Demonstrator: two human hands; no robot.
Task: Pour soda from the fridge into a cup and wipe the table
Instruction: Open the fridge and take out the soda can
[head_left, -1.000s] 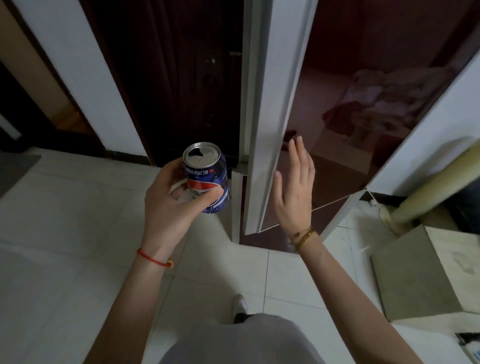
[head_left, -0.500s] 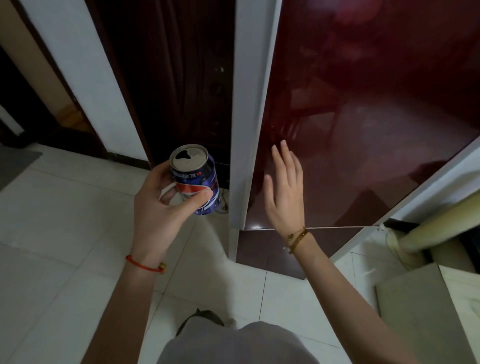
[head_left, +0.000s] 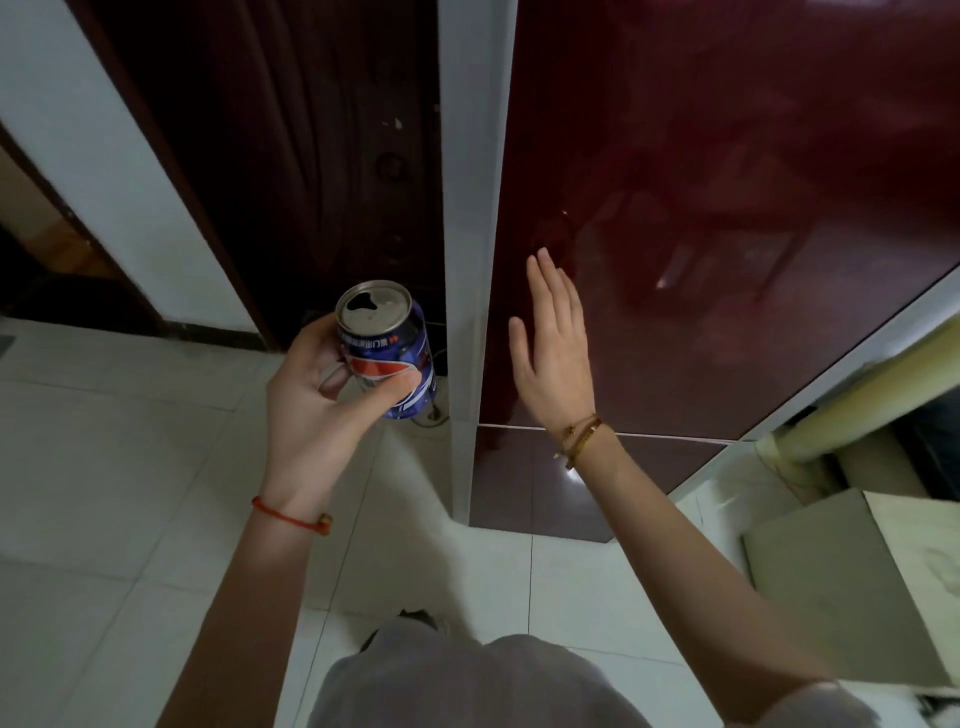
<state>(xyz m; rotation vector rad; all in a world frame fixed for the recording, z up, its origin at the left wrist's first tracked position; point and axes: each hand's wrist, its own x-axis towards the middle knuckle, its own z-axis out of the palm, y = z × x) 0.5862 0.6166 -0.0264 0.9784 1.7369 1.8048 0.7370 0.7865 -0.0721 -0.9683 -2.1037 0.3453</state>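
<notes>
While the view looks down a white tile floor (head_left: 104, 467), a glossy dark-red fridge (head_left: 727, 234) fills the far right, door flush with the body, white side panel (head_left: 470, 208) on its left edge. Thin seam splits upper door from lower panel. Dark wooden door (head_left: 285, 156) far centre, white wall (head_left: 104, 156) left of it. Pale box (head_left: 857, 587) near right on the floor, cream pipe (head_left: 883, 384) behind it.

Left hand (head_left: 317, 410) raised mid-frame, palm up-ish, fingers and thumb curled round a blue can (head_left: 389, 353); thumb across the logo, can roughly upright, slightly tilted, top already open. Can sits just left of the fridge's white panel, apart from it. Red string bracelet (head_left: 291, 517) on the left wrist.

Right hand (head_left: 556, 348) flat, fingers straight and close together, thumb out to the left, palm facing the fridge door, low on the upper door just above the seam. Cannot tell if palm touches the door. Gold bracelets (head_left: 582, 436) on the right wrist. Forearms both extended forward; grey clothing (head_left: 467, 686) at bottom edge.
</notes>
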